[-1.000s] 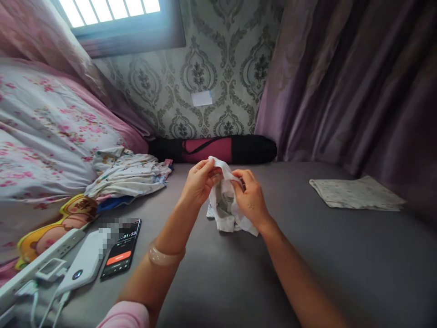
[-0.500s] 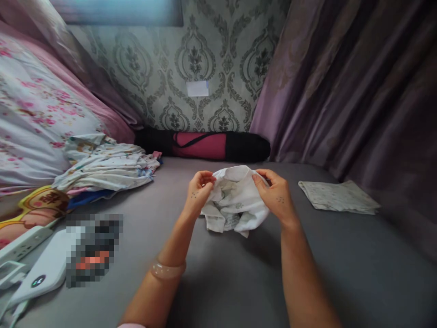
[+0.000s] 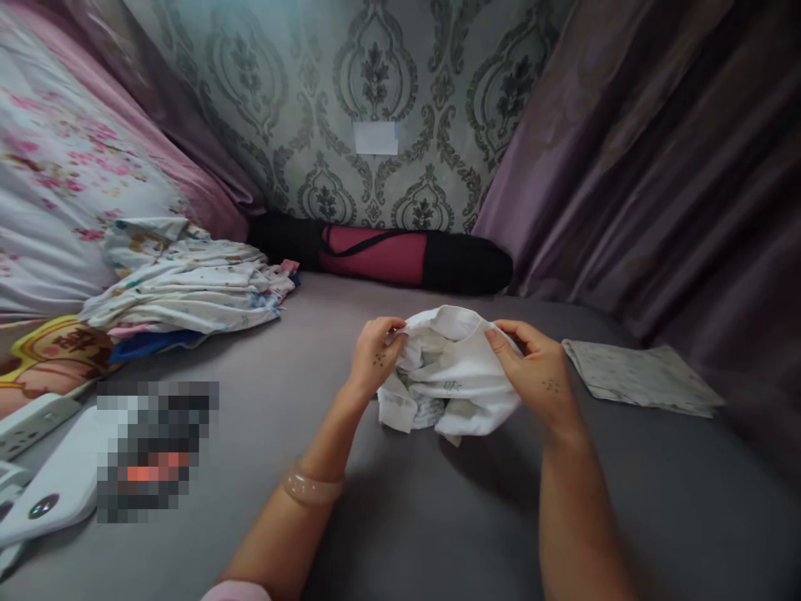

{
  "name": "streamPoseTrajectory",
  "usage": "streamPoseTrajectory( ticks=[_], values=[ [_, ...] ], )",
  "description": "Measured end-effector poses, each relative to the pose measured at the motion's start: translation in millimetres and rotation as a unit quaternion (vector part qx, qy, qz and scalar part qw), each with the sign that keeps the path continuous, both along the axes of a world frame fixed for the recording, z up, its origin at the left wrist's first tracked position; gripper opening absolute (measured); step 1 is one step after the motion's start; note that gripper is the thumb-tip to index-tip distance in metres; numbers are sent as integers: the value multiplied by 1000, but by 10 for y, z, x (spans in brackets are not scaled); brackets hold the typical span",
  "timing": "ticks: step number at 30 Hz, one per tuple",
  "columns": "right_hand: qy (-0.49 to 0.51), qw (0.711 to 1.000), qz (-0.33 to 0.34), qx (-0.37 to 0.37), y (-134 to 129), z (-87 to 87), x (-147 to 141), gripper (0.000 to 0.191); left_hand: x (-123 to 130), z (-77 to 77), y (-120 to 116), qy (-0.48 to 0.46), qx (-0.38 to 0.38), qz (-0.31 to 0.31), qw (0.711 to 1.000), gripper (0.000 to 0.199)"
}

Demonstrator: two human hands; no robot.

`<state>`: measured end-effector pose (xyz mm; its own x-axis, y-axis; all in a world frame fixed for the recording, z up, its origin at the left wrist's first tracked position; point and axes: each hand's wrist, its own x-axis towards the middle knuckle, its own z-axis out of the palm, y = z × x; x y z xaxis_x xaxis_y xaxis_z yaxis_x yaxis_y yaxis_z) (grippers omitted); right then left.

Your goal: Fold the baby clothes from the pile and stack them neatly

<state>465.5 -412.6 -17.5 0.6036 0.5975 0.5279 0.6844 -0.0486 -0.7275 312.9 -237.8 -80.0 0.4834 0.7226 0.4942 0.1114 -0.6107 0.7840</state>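
1. Left hand (image 3: 379, 355) pinches one side of the white shirt (image 3: 472, 363), just below the middle of the frame.
2. Right hand (image 3: 539, 367) pinches the other side. The shirt is all bunched up.
3. Folded cloth (image 3: 642, 377) lies flat at the right.
4. Messy clothes (image 3: 188, 280) sit at the left.
5. Pink and black bag (image 3: 375, 256) lies by the wall (image 3: 306, 79), upper middle.
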Motion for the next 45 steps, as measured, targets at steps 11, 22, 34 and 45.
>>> streamPoseTrajectory(
  ticks=[11, 22, 34, 45],
  values=[
    [-25, 1000, -8, 6, -66, 58, 51, 29, -161, 309, -88, -51, -57, -56, 995, 18],
    [-122, 991, 45, -12, -253, 790, 78, 32, -567, 1401, 49, 18, 147, -96, 984, 28],
    [-375, 922, 4, -95, -191, 1327, 204, 39, -282, 1935, 138, 23, 192, -109, 975, 32],
    [-299, 948, -63, -89, -118, 1295, 493, 35, 154, 1770, 213, -63, 95, -116, 987, 34]
  ],
)
